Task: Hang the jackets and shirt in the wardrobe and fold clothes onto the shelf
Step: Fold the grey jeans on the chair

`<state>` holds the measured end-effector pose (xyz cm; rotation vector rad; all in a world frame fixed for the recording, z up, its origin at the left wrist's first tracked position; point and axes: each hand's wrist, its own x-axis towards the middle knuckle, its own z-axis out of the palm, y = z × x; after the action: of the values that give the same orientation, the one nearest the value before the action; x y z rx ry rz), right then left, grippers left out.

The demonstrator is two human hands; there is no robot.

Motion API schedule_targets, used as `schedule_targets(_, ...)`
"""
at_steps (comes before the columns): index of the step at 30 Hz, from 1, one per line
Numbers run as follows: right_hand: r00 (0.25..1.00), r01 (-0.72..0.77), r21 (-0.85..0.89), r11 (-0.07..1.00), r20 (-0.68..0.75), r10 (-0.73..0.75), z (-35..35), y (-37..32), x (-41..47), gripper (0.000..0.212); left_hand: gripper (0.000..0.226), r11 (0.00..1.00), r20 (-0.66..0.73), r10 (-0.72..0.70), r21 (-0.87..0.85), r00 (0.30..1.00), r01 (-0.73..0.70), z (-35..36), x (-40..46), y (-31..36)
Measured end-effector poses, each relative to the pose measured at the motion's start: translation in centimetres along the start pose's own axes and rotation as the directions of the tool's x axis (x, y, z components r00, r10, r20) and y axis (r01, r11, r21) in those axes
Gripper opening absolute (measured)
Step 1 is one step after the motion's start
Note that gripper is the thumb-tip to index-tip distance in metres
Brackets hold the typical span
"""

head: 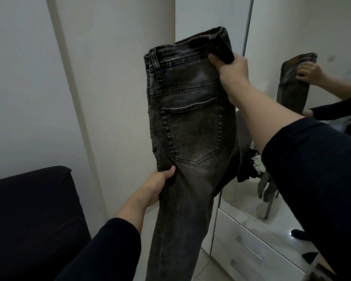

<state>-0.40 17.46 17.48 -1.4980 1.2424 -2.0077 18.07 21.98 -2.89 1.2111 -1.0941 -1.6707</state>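
Person holds dark grey washed jeans (188,138) upright at chest height before white wardrobe (114,78), back pocket facing camera, legs folded together lengthwise. Right hand (232,72) grips waistband at top right corner, fingers curled round denim. Left hand (156,186) pinches seat seam at left edge, thumb on front. Jeans hang free, lower legs dropping out of frame. Mirrored door (304,57) at right reflects jeans and hand. Dark sofa arm (28,209) lower left; white drawers (249,252) lower right.
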Motion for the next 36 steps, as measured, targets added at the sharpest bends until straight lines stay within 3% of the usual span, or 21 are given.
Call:
schedule_targets(2, 0.999, 0.037, -0.117, 0.992, 0.021, -0.034, 0.6, 0.0, -0.4, 0.028, 0.037, 1.0, -0.003, 0.001, -0.014, 1.0, -0.001, 0.4, 0.2, 0.4)
schedule_targets(4, 0.99, 0.045, -0.219, 0.975, 0.144, -0.014, 0.6, 0.3, -1.2, 0.055, 0.033, 1.0, 0.01, 0.014, -0.017, 1.0, -0.014, 0.7, 0.4, 1.2)
schedule_targets(6, 0.94, -0.059, -0.275, 0.96, 0.31, 0.147, -0.5, 1.5, -2.2, 0.09, 0.029, 0.999, 0.004, 0.044, -0.03, 0.999, -0.044, 0.9, 0.2, 2.4)
schedule_targets(8, 0.83, -0.29, -0.326, 0.9, 0.382, 0.406, -2.2, 3.7, -3.6, 0.106, 0.025, 0.995, -0.012, 0.085, -0.057, 0.996, -0.086, 1.0, -0.1, 4.1)
schedule_targets(10, 0.726, -0.469, -0.368, 0.803, 0.358, 0.588, -3.4, 6.2, -5.1, 0.102, 0.021, 0.984, -0.014, 0.152, -0.093, 0.988, -0.153, 0.9, 0.0, 5.9)
schedule_targets(12, 0.724, -0.506, -0.394, 0.767, 0.289, 0.626, -3.6, 8.7, -5.9, 0.096, 0.019, 0.967, -0.022, 0.225, -0.12, 0.974, -0.226, 0.8, 0.4, 7.3)
schedule_targets(14, 0.711, -0.537, -0.384, 0.751, 0.274, 0.648, -3.3, 10.2, -6.3, 0.076, 0.017, 0.957, -0.05, 0.266, -0.107, 0.963, -0.27, 0.7, 1.0, 8.0)
schedule_targets(17, 0.58, -0.75, -0.17, 0.64, 0.296, 0.759, -3.4, 10.4, -7.6, 0.053, 0.022, 0.955, -0.151, 0.264, -0.098, 0.953, -0.28, -0.2, 2.0, 7.5)
schedule_targets(19, 0.565, -0.806, 0.037, 0.591, 0.347, 0.749, -3.9, 10.8, -8.4, 0.06, 0.025, 0.958, -0.214, 0.241, -0.102, 0.947, -0.267, -1.2, 2.5, 6.9)
schedule_targets(21, 0.566, -0.817, 0.138, 0.56, 0.378, 0.732, -3.9, 11.5, -9.1, 0.081, 0.023, 0.96, -0.245, 0.225, -0.112, 0.943, -0.258, -1.9, 2.5, 6.7)
schedule_targets(25, 0.5, -0.85, 0.116, 0.514, 0.484, 0.718, -3.4, 12.7, -10.4, 0.125, 0.033, 0.959, -0.293, 0.229, -0.096, 0.928, -0.267, -2.4, 2.1, 7.3)
schedule_targets(27, 0.495, -0.849, 0.099, 0.519, 0.495, 0.714, -3.5, 13.3, -11.3, 0.132, 0.038, 0.957, -0.338, 0.239, -0.075, 0.91, -0.279, -2.6, 1.8, 7.8)
schedule_targets(30, 0.459, -0.788, -0.148, 0.598, 0.507, 0.73, -2.9, 13.5, -13.0, 0.103, 0.043, 0.953, -0.395, 0.254, -0.051, 0.883, -0.298, -3.3, 1.2, 8.5)
schedule_targets(32, 0.52, -0.691, -0.298, 0.659, 0.429, 0.739, -1.9, 13.4, -13.8, 0.069, 0.045, 0.956, -0.407, 0.269, 0.001, 0.873, -0.294, -4.0, 1.1, 8.7)
schedule_targets(34, 0.621, -0.655, -0.253, 0.713, 0.359, 0.697, -0.8, 13.3, -13.7, 0.045, 0.04, 0.951, -0.433, 0.301, 0.077, 0.85, -0.298, -5.1, 0.8, 9.1)
schedule_targets(36, 0.666, -0.673, -0.132, 0.728, 0.321, 0.673, 0.4, 12.8, -13.4, 0.037, 0.031, 0.909, -0.498, 0.405, 0.313, 0.767, -0.276, -6.5, 0.5, 9.6)
